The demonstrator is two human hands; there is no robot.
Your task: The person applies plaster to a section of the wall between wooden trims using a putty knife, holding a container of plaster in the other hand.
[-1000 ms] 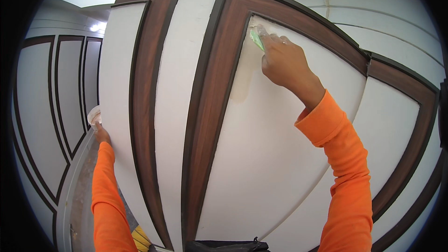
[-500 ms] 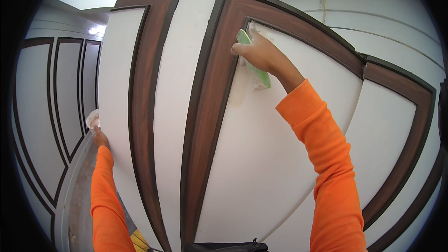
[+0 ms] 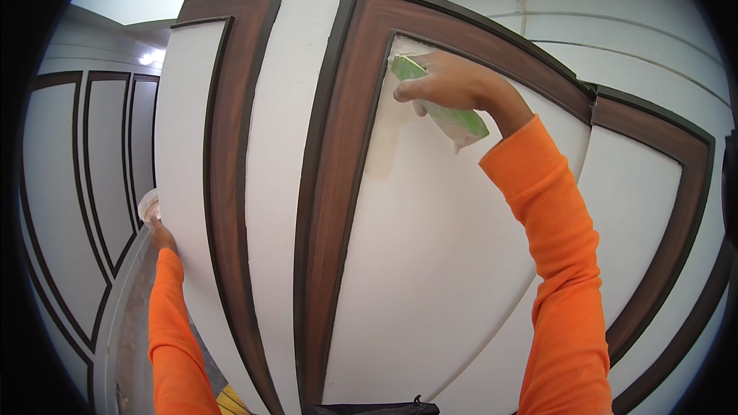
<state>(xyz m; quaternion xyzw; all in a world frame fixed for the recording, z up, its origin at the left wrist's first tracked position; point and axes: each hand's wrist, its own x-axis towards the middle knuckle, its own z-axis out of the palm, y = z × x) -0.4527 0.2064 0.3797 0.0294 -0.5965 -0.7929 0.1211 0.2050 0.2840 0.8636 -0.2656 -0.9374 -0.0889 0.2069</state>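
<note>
My right hand [image 3: 455,81] is closed round a flat green putty spreader [image 3: 464,121] near the top left corner of a white wall panel [image 3: 438,238]. Pale putty clings to the spreader's lower edge. Below that corner, beside the dark inner moulding, a damp beige smear [image 3: 381,155] runs down the panel. Far to the left, my left hand [image 3: 163,236] grips a whitish round tub [image 3: 147,204] with pale paste in it; part of the tub is cut off by the panel's edge.
Brown wood-look trim [image 3: 332,161] with dark edging frames the panel. A white strip [image 3: 280,146] separates it from another framed panel [image 3: 184,131]. More dark-framed panels [image 3: 58,177] line the wall at far left. Something yellow [image 3: 231,401] shows at the bottom.
My right hand has moved right with the spreader, away from the inner moulding, and the spreader lies more slanted. My left hand still holds the tub.
</note>
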